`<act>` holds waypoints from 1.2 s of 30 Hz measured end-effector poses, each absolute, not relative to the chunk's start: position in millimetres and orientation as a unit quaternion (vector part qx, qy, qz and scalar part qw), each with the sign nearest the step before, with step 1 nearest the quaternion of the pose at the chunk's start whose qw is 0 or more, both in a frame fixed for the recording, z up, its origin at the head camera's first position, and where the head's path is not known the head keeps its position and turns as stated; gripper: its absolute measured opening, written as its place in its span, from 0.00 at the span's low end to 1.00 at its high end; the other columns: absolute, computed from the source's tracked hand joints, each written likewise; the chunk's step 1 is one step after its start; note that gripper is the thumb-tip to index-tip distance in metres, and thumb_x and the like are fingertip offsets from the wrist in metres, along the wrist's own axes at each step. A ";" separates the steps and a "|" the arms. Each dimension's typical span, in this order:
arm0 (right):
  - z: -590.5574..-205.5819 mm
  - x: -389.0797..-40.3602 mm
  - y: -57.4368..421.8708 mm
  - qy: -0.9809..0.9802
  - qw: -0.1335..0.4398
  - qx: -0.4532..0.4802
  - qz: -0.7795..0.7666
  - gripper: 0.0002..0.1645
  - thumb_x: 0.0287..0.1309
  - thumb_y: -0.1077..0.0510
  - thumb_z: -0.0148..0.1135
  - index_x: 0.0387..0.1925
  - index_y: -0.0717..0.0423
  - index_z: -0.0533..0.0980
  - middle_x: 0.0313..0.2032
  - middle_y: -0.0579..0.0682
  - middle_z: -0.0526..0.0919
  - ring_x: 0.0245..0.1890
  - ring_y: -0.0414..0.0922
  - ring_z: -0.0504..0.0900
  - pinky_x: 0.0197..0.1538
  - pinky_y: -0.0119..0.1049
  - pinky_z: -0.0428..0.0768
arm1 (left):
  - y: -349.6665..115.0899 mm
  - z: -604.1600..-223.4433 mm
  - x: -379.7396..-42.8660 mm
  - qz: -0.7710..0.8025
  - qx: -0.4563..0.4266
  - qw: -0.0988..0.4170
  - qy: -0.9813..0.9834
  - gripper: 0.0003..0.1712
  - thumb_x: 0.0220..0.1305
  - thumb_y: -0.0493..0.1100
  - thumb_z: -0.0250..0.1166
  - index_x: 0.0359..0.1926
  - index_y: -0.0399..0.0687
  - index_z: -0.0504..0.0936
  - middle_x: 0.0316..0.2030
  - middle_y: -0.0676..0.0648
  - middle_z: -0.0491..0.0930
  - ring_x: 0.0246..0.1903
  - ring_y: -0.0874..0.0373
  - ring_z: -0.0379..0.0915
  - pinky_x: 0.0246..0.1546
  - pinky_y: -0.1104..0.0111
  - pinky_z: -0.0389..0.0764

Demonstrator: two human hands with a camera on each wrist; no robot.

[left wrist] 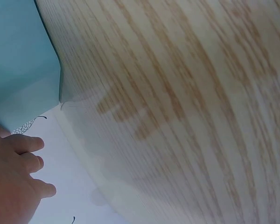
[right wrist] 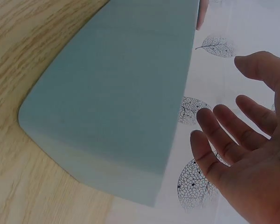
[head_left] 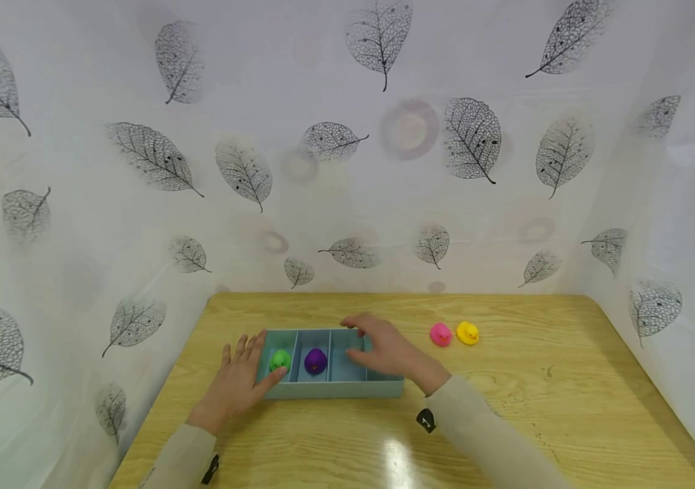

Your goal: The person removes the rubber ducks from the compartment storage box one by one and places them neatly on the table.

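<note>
A grey-blue divided box [head_left: 335, 390] lies on the table with several compartments in a row. The leftmost holds a green rubber duck [head_left: 280, 360], and beside it sits a purple rubber duck [head_left: 315, 361]. At the box's left end is my left hand [head_left: 238, 380], its fingers along the side and the thumb reaching over the front rim near the green duck. My right hand [head_left: 386, 348] hovers over the right-hand compartments, thumb and fingers apart. In the right wrist view, its loosely bent fingers [right wrist: 231, 135] hold nothing above the box wall [right wrist: 112, 93].
Right of the box, toward the back of the wooden table [head_left: 506, 407], stand a pink rubber duck [head_left: 441, 334] and a yellow rubber duck [head_left: 467, 333]. A white leaf-print curtain [head_left: 335, 197] surrounds the table at the back and sides.
</note>
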State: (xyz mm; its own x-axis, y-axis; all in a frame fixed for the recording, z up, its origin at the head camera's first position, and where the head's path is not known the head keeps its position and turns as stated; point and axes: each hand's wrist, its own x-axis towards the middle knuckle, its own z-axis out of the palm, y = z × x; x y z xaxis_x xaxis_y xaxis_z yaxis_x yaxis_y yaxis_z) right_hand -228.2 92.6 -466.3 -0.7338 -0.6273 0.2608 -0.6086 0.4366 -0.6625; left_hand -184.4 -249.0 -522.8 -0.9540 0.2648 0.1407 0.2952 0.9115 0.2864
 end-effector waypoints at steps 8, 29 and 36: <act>-474.7 -228.7 82.5 0.850 0.040 -0.369 -0.373 0.34 0.67 0.57 0.69 0.71 0.62 0.72 0.63 0.63 0.81 0.54 0.61 0.83 0.57 0.55 0.85 | -250.0 -525.2 -184.9 -0.153 -0.149 0.060 -0.975 0.54 0.76 0.68 0.55 0.84 0.38 0.48 0.76 0.27 0.63 0.78 0.25 0.52 0.75 0.26 0.48; -481.4 -236.3 66.8 0.859 0.044 -0.368 -0.352 0.35 0.67 0.55 0.70 0.71 0.63 0.72 0.63 0.60 0.82 0.52 0.55 0.84 0.53 0.44 0.84 | -249.7 -524.9 -185.0 -0.157 -0.146 0.052 -0.975 0.54 0.76 0.68 0.55 0.84 0.38 0.48 0.77 0.28 0.63 0.78 0.26 0.52 0.75 0.26 0.47; -483.2 -236.3 58.5 0.860 0.056 -0.362 -0.355 0.36 0.67 0.52 0.71 0.71 0.61 0.73 0.64 0.60 0.82 0.53 0.53 0.84 0.55 0.44 0.85 | -250.1 -525.6 -184.6 -0.156 -0.147 0.056 -0.975 0.54 0.75 0.69 0.55 0.84 0.39 0.48 0.77 0.28 0.63 0.78 0.25 0.52 0.75 0.26 0.48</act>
